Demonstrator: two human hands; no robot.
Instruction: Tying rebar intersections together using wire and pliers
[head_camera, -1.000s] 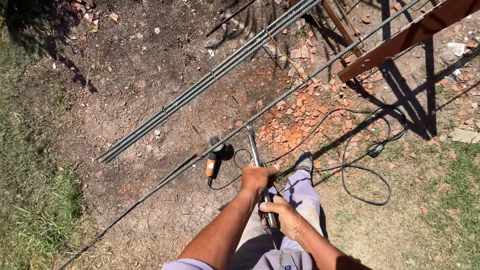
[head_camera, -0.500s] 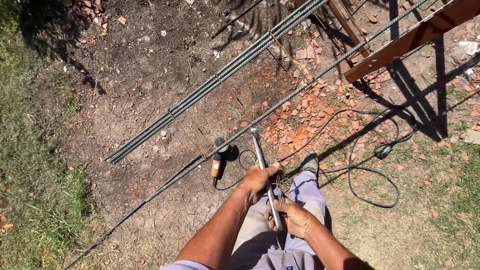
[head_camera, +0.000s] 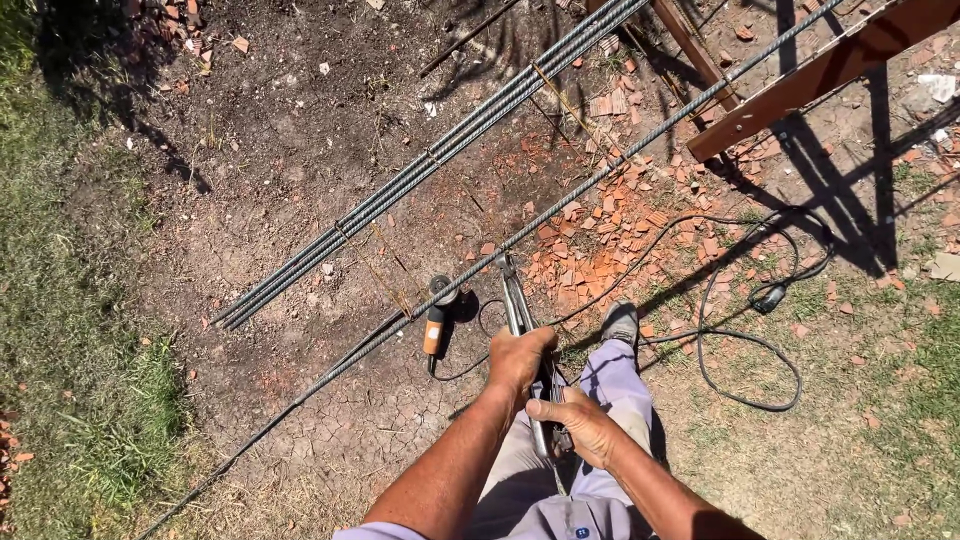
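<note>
A long-handled metal bolt cutter (head_camera: 519, 305) stands in front of me, its jaws at a single ribbed steel rebar (head_camera: 560, 205) that runs diagonally across the dirt. My left hand (head_camera: 518, 358) grips the upper handle. My right hand (head_camera: 572, 425) grips the lower handle close to my body. Just left of the cutter's jaws an orange-and-black angle grinder (head_camera: 436, 318) lies on the ground beside the rebar. My grey shoe (head_camera: 620, 324) rests on the ground right of the cutter.
A tied bundle of several rebars (head_camera: 430, 160) lies parallel further left. A black power cable (head_camera: 745, 330) loops on the right. Broken red brick bits (head_camera: 620, 240) litter the middle. A wooden beam (head_camera: 820, 75) crosses the top right. Grass (head_camera: 60, 330) borders the left.
The view has shifted slightly. Both hands stay on the cutter handles; the left hand has slid a little further up, and the cutter's jaws sit at the single rebar.
</note>
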